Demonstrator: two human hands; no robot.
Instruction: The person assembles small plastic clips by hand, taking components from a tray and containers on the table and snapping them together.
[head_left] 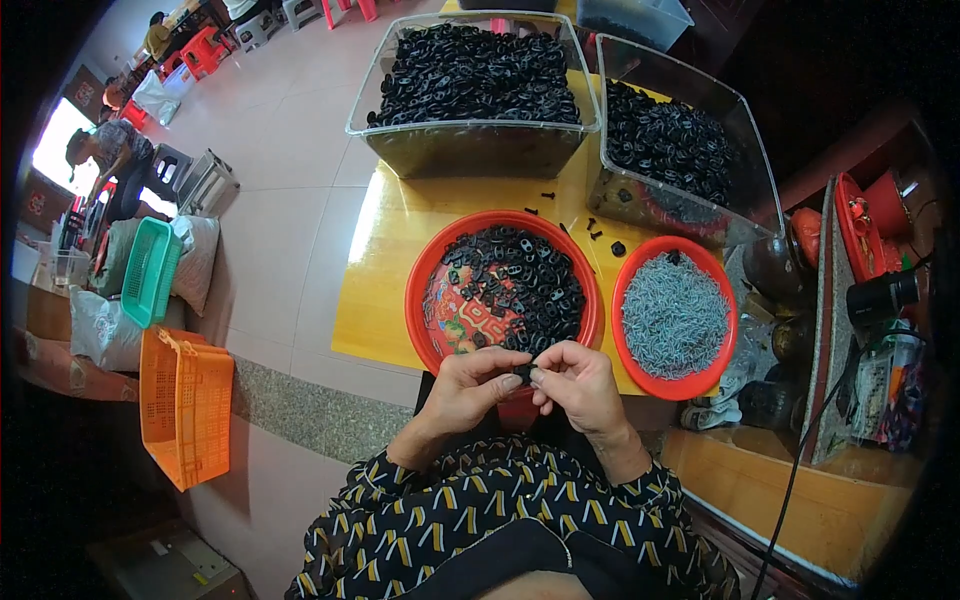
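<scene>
Pinches one small black piece (524, 374) with left hand (470, 387) and right hand (588, 388), both closed on it, lower centre of the frame. Lies right between the fingertips, touching both hands. Looks dark and stubby; cannot tell its full outline under the fingers. Shows, just above, a wide red basin (413, 300) with holed black parts (552, 302) heaped toward its right. Has silvery screws (675, 312) in a smaller basin (680, 386), right of centre, and a yellow table (370, 310) beneath both. Carries more black parts in a clear bin (480, 155), upper centre. Bears a label (159, 547) on a grey box (175, 570), lower left, too small to read.
</scene>
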